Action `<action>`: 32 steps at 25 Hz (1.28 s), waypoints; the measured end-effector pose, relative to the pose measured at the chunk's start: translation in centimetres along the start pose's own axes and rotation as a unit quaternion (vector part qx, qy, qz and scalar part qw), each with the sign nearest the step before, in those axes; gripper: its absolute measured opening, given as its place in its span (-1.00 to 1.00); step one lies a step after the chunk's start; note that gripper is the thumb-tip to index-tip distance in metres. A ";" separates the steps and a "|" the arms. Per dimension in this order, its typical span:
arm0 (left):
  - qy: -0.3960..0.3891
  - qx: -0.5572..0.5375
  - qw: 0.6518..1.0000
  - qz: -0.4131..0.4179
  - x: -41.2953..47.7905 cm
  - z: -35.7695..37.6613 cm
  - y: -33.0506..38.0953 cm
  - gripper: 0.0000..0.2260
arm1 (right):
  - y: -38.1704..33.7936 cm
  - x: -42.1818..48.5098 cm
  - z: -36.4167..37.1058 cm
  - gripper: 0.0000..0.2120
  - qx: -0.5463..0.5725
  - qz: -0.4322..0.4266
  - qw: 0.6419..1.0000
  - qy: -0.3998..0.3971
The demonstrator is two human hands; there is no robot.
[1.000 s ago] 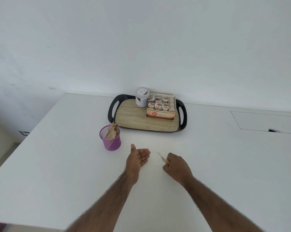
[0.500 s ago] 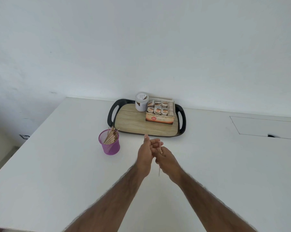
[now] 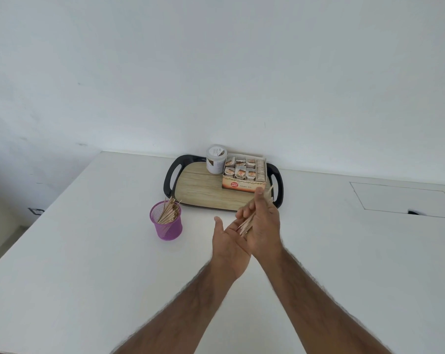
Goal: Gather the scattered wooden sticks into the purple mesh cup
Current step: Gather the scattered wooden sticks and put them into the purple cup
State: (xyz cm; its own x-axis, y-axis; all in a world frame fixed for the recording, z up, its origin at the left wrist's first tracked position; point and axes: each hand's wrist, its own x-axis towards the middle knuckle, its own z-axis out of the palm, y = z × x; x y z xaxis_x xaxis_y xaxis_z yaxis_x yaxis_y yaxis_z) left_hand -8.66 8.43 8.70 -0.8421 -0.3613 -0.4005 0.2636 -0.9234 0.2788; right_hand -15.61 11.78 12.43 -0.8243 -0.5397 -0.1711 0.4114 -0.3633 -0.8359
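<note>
Head cam: right hand (image 3: 263,226) is pinching a few wooden sticks (image 3: 245,226) against the left hand (image 3: 229,242), which is spread palm-up under them. Purple mesh cup (image 3: 166,226) stands upright off to the left on the white table (image 3: 88,251), stuffed with more sticks, near the tray (image 3: 171,175).

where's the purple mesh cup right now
In the head view the purple mesh cup stands on the white table, left of the left hand, near the tray's front left corner.
</note>
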 end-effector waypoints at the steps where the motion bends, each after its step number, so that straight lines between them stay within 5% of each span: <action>1: -0.012 -0.026 1.000 -0.002 -0.1 0.6 0.1 -0.24 | 0.1 -0.3 0.5 -0.60 -0.002 -0.016 1.000 -0.008; 4: -0.018 -0.076 0.997 0.007 -0.1 2.0 0.7 -0.30 | -0.1 -0.8 1.5 -0.73 0.005 -0.049 0.998 -0.024; 10: -0.015 -0.086 0.996 0.033 0.2 3.0 1.9 -0.48 | -0.5 -0.7 2.0 -0.54 -0.019 -0.048 0.998 -0.031; 13: -0.007 -0.053 0.998 0.035 0.2 3.0 1.9 -0.57 | 0.2 -0.9 1.8 -0.48 -0.123 -0.098 0.988 0.006; 15: 0.018 0.062 0.997 0.032 0.0 2.9 1.9 -0.59 | 0.2 -0.8 1.4 -0.47 -0.138 -0.126 0.982 0.014; 18: 0.092 0.306 0.947 0.034 -0.1 2.7 1.7 -0.66 | -0.3 -1.1 1.1 -0.46 -0.164 -0.134 0.977 0.009; 21: 0.102 0.403 0.909 0.035 -0.7 3.1 1.9 -0.66 | -0.5 -1.2 0.8 -0.47 -0.166 -0.118 0.979 0.021; 28: 0.157 0.487 0.846 0.152 -0.9 4.0 1.7 -0.61 | -2.7 -0.5 -1.1 -0.78 -0.196 -0.130 0.969 0.068; 32: 0.167 0.501 0.810 0.254 -0.6 4.0 1.9 -0.61 | -2.2 -0.1 -1.9 -0.71 -0.341 -0.150 0.925 0.077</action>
State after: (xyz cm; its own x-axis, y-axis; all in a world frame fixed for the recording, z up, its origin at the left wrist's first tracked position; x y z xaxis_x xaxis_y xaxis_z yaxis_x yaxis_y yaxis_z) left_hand -9.57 7.42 12.97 -0.5259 -0.8315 -0.1790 -0.1182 -0.1370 0.9835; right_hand -17.14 14.06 13.29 -0.9284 -0.3597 0.0927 -0.1421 0.1131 -0.9834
